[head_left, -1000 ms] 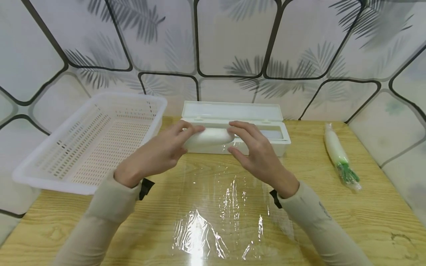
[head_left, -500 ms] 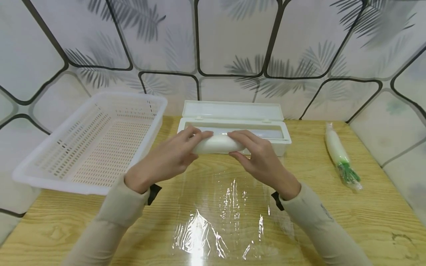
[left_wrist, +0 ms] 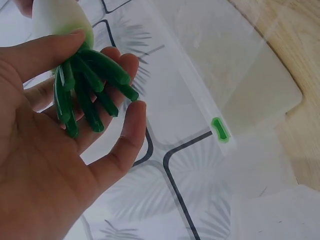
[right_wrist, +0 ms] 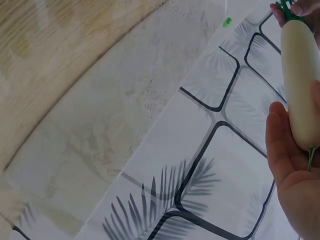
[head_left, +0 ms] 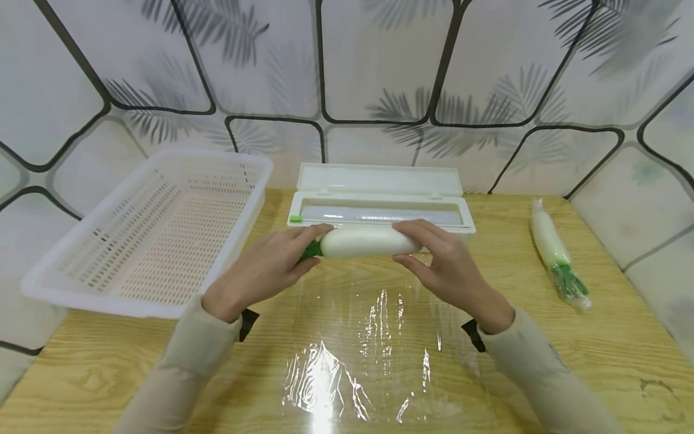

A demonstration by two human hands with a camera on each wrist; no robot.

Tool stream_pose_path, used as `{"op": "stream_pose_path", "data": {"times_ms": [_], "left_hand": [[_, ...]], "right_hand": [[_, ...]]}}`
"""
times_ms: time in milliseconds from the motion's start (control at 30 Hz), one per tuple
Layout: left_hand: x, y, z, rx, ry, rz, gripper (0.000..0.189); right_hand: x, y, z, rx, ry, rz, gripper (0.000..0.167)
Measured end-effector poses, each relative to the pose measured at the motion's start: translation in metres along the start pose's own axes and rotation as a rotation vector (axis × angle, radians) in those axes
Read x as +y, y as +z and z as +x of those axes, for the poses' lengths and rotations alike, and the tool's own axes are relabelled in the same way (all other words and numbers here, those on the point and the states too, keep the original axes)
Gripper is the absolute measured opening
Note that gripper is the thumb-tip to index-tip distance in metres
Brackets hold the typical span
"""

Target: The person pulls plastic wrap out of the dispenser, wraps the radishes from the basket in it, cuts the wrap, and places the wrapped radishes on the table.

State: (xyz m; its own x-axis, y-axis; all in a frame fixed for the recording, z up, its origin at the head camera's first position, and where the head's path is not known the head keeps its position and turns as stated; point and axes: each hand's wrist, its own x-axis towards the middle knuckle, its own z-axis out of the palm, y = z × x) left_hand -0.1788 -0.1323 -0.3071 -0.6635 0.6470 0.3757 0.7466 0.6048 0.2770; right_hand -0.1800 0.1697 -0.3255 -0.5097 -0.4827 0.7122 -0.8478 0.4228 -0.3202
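A white radish (head_left: 370,241) with cut green stems is held level between both hands, above the near edge of the cling film box (head_left: 455,242). My left hand (head_left: 262,268) grips its green top; in the left wrist view the thumb lies at the base of the stems (left_wrist: 90,112). My right hand (head_left: 452,271) holds the tapered end, whose thin root tip (right_wrist: 310,159) shows in the right wrist view. Below the hands, a sheet of clear cling film (head_left: 347,337) is spread on the table. The box lid (head_left: 379,179) stands raised, with the film roll (head_left: 379,215) inside.
On the left stands a white perforated basket (head_left: 168,241). A second radish (head_left: 550,241), wrapped in film, lies at the right. The box has a green slide cutter (head_left: 295,219) at its left end. A patterned wall covering (head_left: 379,72) rises behind the table.
The radish has moved toward me and to the right, off the front of the box. My right hand has shifted right to its end. Its green top and the slide cutter now show.
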Motion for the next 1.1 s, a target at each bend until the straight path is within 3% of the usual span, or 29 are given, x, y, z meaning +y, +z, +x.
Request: {"op": "stream_pose_path", "data": {"times_ms": [233,633,833,1100], "left_hand": [[0.005,0.008,0.002,0.029,0.069,0.014,0.047],[0.014,0.033,0.001,-0.061,0.118,-0.031,0.047],[0.016,0.043,-0.003,-0.131,0.081,-0.057,0.047],[0.02,0.051,-0.006,-0.244,0.018,-0.087,0.045]], "right_hand": [[0.003,-0.01,-0.012,-0.07,0.003,-0.021,0.053],[0.002,-0.022,-0.034,-0.221,-0.01,-0.086,0.053],[0.003,-0.022,-0.045,-0.277,-0.029,-0.12,0.045],[0.001,-0.018,-0.055,-0.366,0.041,-0.099,0.043]]}}
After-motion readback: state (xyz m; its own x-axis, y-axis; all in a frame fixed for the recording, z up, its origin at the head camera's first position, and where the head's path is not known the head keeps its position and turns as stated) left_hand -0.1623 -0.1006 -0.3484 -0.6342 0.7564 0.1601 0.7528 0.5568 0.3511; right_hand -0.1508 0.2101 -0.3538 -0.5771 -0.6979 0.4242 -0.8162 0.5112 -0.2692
